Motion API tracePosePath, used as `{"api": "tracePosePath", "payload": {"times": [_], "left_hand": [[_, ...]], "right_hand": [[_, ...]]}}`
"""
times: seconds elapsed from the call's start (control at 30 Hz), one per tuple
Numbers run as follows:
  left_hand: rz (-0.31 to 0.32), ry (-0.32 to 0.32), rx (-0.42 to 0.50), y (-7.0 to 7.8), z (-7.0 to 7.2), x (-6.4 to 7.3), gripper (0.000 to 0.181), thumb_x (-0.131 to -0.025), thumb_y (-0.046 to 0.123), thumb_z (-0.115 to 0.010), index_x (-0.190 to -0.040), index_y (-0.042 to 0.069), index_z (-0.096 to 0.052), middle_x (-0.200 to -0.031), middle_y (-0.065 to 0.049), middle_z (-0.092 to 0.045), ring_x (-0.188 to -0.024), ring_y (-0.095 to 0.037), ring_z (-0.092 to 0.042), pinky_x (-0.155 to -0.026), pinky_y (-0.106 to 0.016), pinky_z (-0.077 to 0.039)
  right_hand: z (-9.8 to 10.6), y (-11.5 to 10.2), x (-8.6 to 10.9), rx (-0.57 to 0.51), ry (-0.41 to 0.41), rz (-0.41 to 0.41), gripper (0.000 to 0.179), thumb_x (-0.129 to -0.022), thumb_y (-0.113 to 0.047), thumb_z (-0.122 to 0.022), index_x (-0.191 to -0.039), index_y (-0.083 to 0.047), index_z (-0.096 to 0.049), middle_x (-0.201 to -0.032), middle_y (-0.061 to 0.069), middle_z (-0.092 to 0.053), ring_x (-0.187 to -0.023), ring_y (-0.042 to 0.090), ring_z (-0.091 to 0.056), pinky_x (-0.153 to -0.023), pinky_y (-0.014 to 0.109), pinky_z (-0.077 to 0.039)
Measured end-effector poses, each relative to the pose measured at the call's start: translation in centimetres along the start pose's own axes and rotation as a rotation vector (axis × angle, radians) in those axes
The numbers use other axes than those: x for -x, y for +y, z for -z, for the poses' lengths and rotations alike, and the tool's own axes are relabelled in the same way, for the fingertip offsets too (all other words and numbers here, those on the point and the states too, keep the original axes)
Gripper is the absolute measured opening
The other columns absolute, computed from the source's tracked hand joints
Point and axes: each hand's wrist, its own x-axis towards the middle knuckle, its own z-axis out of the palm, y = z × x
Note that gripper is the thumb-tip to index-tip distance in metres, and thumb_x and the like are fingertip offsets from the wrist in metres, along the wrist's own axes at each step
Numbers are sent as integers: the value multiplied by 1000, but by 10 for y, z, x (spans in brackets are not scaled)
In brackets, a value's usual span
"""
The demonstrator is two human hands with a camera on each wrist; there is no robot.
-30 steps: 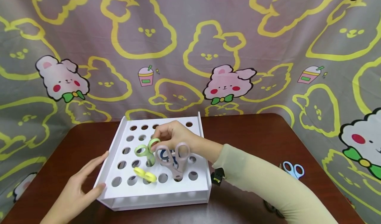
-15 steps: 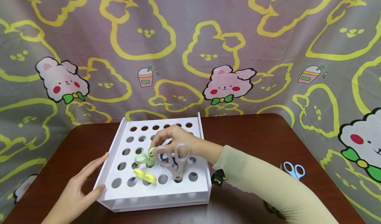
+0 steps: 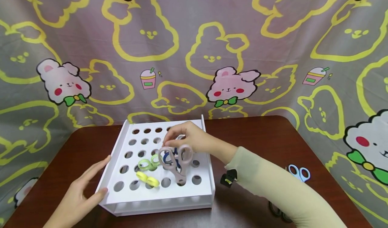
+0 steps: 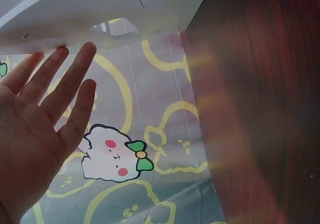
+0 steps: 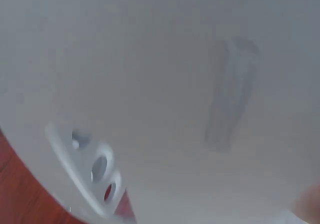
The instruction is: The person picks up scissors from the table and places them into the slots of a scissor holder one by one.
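Cartoon-print curtain (image 3: 182, 63) is hanging behind a counter (image 3: 242, 133). Toward its left edge, a left hand (image 3: 78, 191) is resting straight fingers against a white rack (image 3: 163, 193); green scissors (image 3: 150, 166) are now sitting lower in a hole, seemingly placed; the right hand (image 3: 192, 137), fingers released, is lifting away.

Smooth, mostly matt plastic-looking stuff is being shown off by the white rack (image 3: 157, 193), ditto the yellow scissor handles (image 3: 147, 179). Light's being bounced back by the glossy wood-look table (image 3: 254, 137), and creases are being shown by the cloth backdrop (image 3: 182, 5).
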Motion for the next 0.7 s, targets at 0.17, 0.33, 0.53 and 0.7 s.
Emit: {"api": "tracePosePath", "payload": {"times": [0.17,0.33,0.53,0.7], "left_hand": [[-10,0,3,0,1,-1,82,-73,-9,-74,-148,12,-47,-148,16,-48,-129,10,-40,-96,-1,-28],[-3,3,-2,0,1,0,81,-74,-6,-75,-148,13,-48,-149,17,-46,-130,11,-39,-94,-2,-28],[-10,7,4,-1,0,1,80,-75,-5,-76,-148,12,-48,-148,17,-47,-130,11,-40,-94,-1,-28],[-6,7,10,0,-1,1,80,-75,-5,-75,-148,12,-48,-148,19,-46,-129,12,-39,-94,-1,-27]], "right_hand": [[23,6,18,-9,102,47,12,-95,-9,-66,-102,-3,-73,-94,7,-77,-95,22,-70,-85,35,-56],[43,9,41,-56,206,28,13,-96,-7,-64,-102,2,-71,-93,12,-76,-94,32,-69,-86,39,-57],[64,12,76,-57,283,-27,15,-95,-7,-64,-104,4,-70,-94,15,-75,-92,23,-72,-89,34,-57],[81,17,110,45,312,-61,11,-96,-10,-64,-103,-6,-72,-94,7,-76,-93,18,-72,-86,29,-57]]}}
